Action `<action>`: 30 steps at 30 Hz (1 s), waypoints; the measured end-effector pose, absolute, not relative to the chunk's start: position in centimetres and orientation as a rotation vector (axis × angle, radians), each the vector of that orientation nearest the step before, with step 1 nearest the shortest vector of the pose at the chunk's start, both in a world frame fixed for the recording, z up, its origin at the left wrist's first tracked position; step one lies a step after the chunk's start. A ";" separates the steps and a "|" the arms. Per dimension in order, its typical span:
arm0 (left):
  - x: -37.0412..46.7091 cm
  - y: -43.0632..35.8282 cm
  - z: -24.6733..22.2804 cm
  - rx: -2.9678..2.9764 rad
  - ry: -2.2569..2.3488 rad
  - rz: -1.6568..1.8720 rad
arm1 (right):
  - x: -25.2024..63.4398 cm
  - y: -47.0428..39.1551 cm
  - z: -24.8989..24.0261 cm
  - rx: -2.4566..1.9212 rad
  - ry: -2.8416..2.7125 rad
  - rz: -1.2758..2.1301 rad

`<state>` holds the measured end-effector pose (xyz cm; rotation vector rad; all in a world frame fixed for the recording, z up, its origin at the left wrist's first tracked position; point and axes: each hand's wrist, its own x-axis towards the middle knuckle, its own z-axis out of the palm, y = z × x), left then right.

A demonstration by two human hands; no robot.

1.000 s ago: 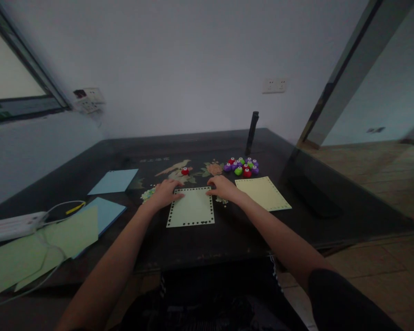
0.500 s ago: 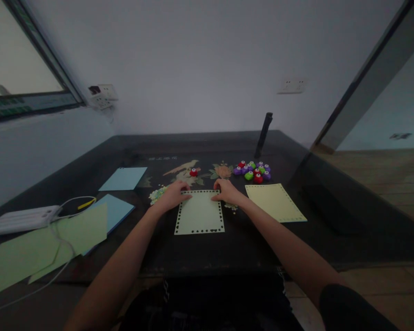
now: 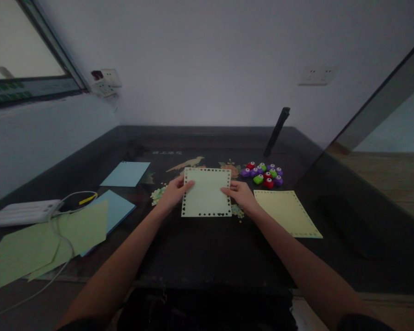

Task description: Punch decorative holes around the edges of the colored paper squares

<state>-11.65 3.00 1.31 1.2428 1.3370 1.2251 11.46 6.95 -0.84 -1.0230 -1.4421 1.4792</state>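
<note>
A pale green sheet of paper [image 3: 207,195] with small shapes punched along its edges is held up in front of me. My left hand [image 3: 174,191] grips its left edge, thumb on the face of the sheet. On the opposite edge my right hand [image 3: 241,194] pinches the paper the same way. To the right, a yellowish sheet [image 3: 283,211] with a punched border lies on the dark table. Behind that sheet sits a cluster of red, green and purple punches [image 3: 265,174].
A light blue sheet [image 3: 126,174] lies at the left, with green sheets [image 3: 79,230] over blue paper [image 3: 119,209] nearer me. A white power strip [image 3: 24,213] with a cable is at far left. A black upright object [image 3: 277,131] stands at the back right.
Both hands have moved from the sheet's top corners down to its sides, and the sheet is lifted. It now hides the spot where a lone red punch was. The view has shifted slightly.
</note>
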 end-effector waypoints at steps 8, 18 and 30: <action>-11.3 2.5 0.7 1.361 1.209 0.753 | 12.3 7.4 -0.8 -1.030 -1.271 1.402; -11.3 2.4 1.0 1.358 1.225 0.707 | 12.8 7.7 -1.1 -1.111 -1.287 1.209; -12.3 2.9 1.2 1.319 1.306 0.944 | 12.6 7.6 -0.2 -1.127 -1.445 1.096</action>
